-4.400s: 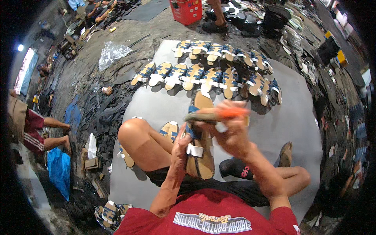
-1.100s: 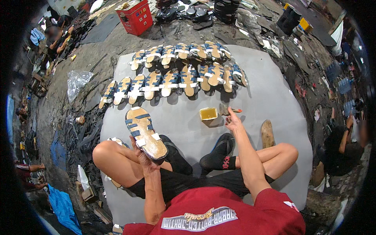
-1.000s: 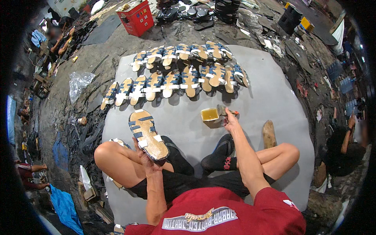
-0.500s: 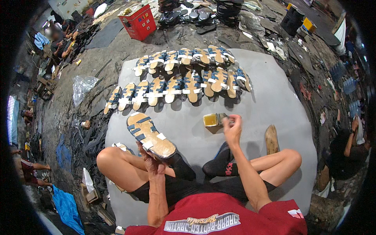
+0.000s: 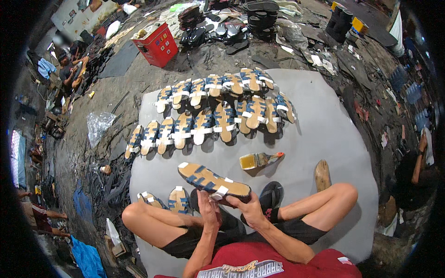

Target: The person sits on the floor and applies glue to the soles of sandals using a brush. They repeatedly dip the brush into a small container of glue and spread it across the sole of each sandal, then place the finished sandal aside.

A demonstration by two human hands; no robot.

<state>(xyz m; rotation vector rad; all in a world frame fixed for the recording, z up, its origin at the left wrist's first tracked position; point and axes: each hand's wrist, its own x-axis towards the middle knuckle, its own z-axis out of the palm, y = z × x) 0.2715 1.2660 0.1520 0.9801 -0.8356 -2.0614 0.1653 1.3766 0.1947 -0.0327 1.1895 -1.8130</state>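
Observation:
Above my lap I hold a sandal [image 5: 211, 180] with a tan footbed, blue straps and white tabs, tilted with its toe up to the left. My left hand [image 5: 209, 209] is closed on its near edge, beside a white tab. My right hand [image 5: 250, 209] grips the heel end, thumb along the side. Beyond my hands a brush [image 5: 268, 158] with a red-tipped handle rests by a small container of yellow stuff [image 5: 249, 161]. More sandals [image 5: 178, 200] lie by my left knee. A dark sole [image 5: 271, 194] lies near my right hand, partly hidden.
Two rows of similar sandals [image 5: 184, 129] cover the far part of the grey mat [image 5: 315, 111]. A wooden shoe last [image 5: 322, 175] lies near my right knee. Past the mat stand a red bin [image 5: 156, 45] and stacks of dark soles [image 5: 260, 21]. Other people sit at both sides.
My right hand has left the brush at the container and come to the sandal's heel. The sandal has swung round and moved right. More of the sandals by my left knee now shows.

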